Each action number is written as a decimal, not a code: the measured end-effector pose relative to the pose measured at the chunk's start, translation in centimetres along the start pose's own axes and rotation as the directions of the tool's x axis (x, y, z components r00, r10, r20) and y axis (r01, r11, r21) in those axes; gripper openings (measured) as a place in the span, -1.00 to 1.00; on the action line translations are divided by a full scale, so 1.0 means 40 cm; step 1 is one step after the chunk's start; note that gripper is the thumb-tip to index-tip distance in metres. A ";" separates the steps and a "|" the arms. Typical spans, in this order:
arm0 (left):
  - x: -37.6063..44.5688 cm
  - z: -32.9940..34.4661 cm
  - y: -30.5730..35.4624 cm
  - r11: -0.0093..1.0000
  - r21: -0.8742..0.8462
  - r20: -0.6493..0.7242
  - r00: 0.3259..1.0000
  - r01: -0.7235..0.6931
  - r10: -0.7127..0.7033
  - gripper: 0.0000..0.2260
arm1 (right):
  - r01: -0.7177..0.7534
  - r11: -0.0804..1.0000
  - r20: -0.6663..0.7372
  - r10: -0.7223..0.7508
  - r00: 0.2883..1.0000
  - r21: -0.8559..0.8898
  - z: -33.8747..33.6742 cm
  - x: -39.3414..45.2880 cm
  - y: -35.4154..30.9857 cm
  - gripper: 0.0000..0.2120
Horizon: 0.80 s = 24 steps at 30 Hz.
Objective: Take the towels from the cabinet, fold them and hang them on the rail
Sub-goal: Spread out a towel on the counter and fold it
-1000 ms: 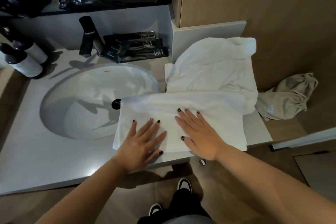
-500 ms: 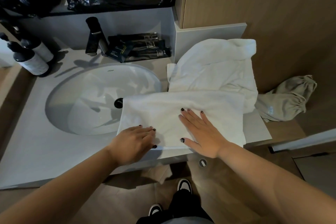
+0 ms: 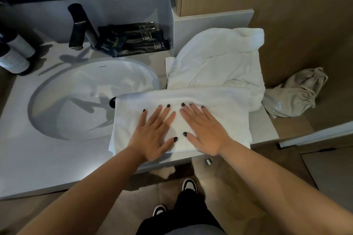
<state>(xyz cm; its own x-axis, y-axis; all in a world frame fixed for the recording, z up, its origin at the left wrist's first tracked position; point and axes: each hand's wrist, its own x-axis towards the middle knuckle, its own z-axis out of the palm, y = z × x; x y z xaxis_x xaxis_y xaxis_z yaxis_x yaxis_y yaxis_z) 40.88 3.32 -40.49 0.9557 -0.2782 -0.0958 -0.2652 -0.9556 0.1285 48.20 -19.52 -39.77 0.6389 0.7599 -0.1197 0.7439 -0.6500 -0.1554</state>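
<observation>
While the folded towel (image 3: 181,118) lies along the front edge of the counter (image 3: 47,158), its left end overhanging the sink (image 3: 76,97), I see the left hand (image 3: 152,135) and right hand (image 3: 204,131) pressed flat on it side by side, fingers straight, gripping nothing. A 2nd, unfolded towel (image 3: 215,63) is heaped at the counter's back right corner, touching the folded one.
</observation>
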 end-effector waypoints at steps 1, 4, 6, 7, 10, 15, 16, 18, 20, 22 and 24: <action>0.000 0.000 -0.004 0.999 0.002 0.003 0.999 0.052 -0.052 -0.27 | -0.020 1.000 0.001 0.020 1.000 -0.009 -0.001 -0.005 0.008 -0.32; -0.008 0.003 -0.024 0.982 -0.011 0.028 0.982 0.188 -0.188 -0.19 | -0.103 0.994 0.031 0.104 0.994 -0.041 -0.009 -0.031 0.048 -0.27; -0.016 -0.003 -0.039 0.979 -0.039 0.035 0.980 0.198 -0.197 -0.17 | -0.129 0.989 0.055 0.133 0.990 -0.073 -0.018 -0.049 0.072 -0.27; -0.018 -0.007 -0.046 0.980 -0.040 0.050 0.980 0.197 -0.195 -0.19 | -0.134 0.987 0.067 0.140 0.988 -0.090 -0.024 -0.054 0.082 -0.28; -0.012 -0.017 -0.051 0.973 -0.105 0.066 0.977 0.208 -0.202 -0.24 | -0.149 0.986 0.120 0.156 0.980 -0.069 -0.043 -0.056 0.087 -0.26; 0.072 -0.075 -0.089 0.915 -0.327 -0.096 0.956 0.234 -0.279 -0.29 | -0.086 0.982 -0.113 0.106 0.988 0.168 -0.111 -0.023 0.083 -0.44; 0.096 -0.093 -0.103 0.924 -0.304 -0.111 0.955 0.231 -0.275 -0.26 | -0.085 0.984 -0.221 0.119 0.968 0.156 -0.122 -0.012 0.092 -0.47; 0.138 -0.130 -0.136 0.944 -0.245 -0.061 0.968 0.221 -0.243 -0.16 | -0.158 0.980 -0.300 0.189 0.935 0.122 -0.150 0.015 0.119 -0.43; 0.162 -0.149 -0.168 0.940 -0.234 0.068 0.968 0.250 -0.240 -0.09 | -0.252 0.964 -0.233 0.264 0.936 0.082 -0.186 0.040 0.139 -0.38; 0.165 -0.148 -0.182 0.914 -0.243 0.189 0.940 0.326 -0.285 -0.11 | -0.305 0.952 -0.138 0.300 0.944 -0.015 -0.207 0.064 0.149 -0.39; 0.153 -0.138 -0.175 0.903 -0.225 0.191 0.925 0.367 -0.329 -0.21 | -0.325 0.941 -0.089 0.318 0.944 -0.089 -0.217 0.080 0.144 -0.43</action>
<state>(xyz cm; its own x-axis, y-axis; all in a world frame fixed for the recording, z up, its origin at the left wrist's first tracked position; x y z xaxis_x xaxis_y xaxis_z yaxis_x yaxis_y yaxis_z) 49.31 8.85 -36.53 0.9469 0.0384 -0.3192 0.1402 -0.9428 0.3024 56.25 -20.91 -32.53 0.8569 0.5100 -0.0747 0.5101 -0.8599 -0.0199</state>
